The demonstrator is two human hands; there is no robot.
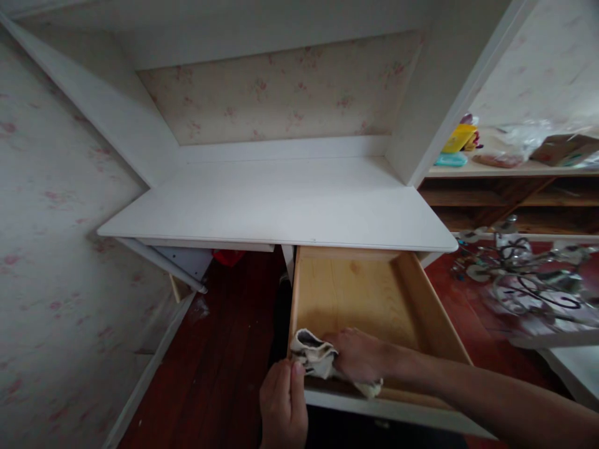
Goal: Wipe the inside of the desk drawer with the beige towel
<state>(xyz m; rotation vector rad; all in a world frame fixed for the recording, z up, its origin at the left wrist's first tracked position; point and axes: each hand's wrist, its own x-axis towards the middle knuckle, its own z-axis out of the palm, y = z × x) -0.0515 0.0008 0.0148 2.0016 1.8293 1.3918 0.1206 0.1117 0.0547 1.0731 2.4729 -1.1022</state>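
A wooden drawer [355, 280] is pulled out from under the white desk [281, 193]. My right hand [358, 354] reaches into its front left part, with the fingers closed on a crumpled whitish cloth [314, 355] that has dark marks. Part of the cloth pokes out below the hand, near the drawer's front panel. At the drawer's front left corner is my left hand [283, 402], its fingers curled closed round the edge. The cloth's left end comes close to its fingertips; whether they touch cannot be made out.
Right of the desk, a chandelier [528, 268] with metal arms and glass pieces rests low down. Behind it, a wooden shelf unit [472, 198] carries plastic bags and a yellow item [459, 138]. Floral wallpaper [56, 249] covers the left wall. A red object [228, 257] lies under the desk.
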